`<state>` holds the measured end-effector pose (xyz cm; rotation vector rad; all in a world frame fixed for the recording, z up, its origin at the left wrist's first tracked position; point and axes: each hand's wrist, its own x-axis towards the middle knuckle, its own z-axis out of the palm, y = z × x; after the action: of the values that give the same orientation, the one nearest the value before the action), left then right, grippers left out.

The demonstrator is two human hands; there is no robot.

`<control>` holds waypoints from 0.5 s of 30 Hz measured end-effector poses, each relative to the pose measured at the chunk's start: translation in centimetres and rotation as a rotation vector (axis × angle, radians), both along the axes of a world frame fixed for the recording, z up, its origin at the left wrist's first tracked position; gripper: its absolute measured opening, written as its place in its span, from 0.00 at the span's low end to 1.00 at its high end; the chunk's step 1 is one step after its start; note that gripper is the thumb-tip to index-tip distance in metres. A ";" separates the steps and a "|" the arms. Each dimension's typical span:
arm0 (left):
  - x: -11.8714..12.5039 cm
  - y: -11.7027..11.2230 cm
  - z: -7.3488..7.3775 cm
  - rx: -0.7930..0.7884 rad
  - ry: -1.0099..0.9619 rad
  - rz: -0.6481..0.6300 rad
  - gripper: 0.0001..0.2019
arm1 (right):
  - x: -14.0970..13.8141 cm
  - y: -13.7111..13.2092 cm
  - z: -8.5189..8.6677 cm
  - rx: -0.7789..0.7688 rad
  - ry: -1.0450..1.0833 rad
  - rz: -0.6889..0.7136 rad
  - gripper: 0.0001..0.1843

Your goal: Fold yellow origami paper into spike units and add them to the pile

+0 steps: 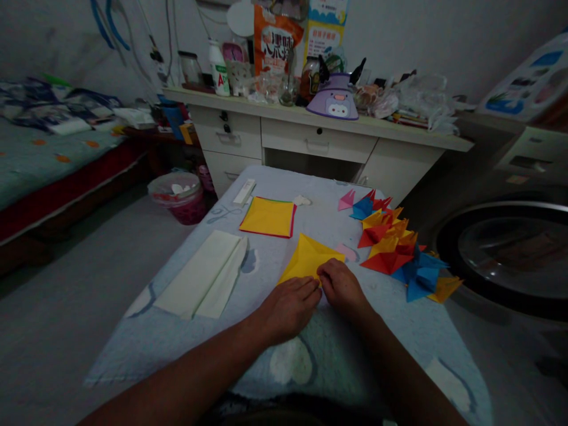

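A yellow sheet of origami paper [307,255] lies on the cloth-covered table with creases across it, one corner pointing away from me. My left hand [293,305] rests over its near left edge, fingers pressed together on the paper. My right hand [341,287] pinches the near right edge, close beside the left fingertips. The paper's near corner is hidden under both hands. Beyond it sits a stack of square origami paper [267,217], yellow on top with red showing at the edges. To the right stand several folded paper cranes [390,251] in red, yellow, blue and pink.
A folded pale sheet [202,275] lies on the left of the table [293,367], and a small white box [244,192] at its far left. Behind are a cluttered white desk [317,133] and, at right, a washing machine [501,254]. A bucket [180,198] stands on the floor.
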<state>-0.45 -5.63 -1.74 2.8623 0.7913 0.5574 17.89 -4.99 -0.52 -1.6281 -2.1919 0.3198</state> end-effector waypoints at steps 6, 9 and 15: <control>-1.3 -0.7 0.9 0.035 0.047 0.066 0.11 | -0.6 0.1 0.0 -0.026 -0.064 -0.064 0.05; -2.1 -1.1 0.8 0.069 0.101 0.101 0.10 | -1.0 0.1 -0.1 -0.038 -0.100 -0.104 0.07; -3.9 -2.1 0.9 0.066 0.174 0.179 0.12 | -1.8 -0.1 0.1 -0.029 -0.177 -0.161 0.14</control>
<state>-4.34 -7.70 -0.80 2.9491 1.0848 0.3632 16.13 -5.07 -0.41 -1.9000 -2.1711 0.1681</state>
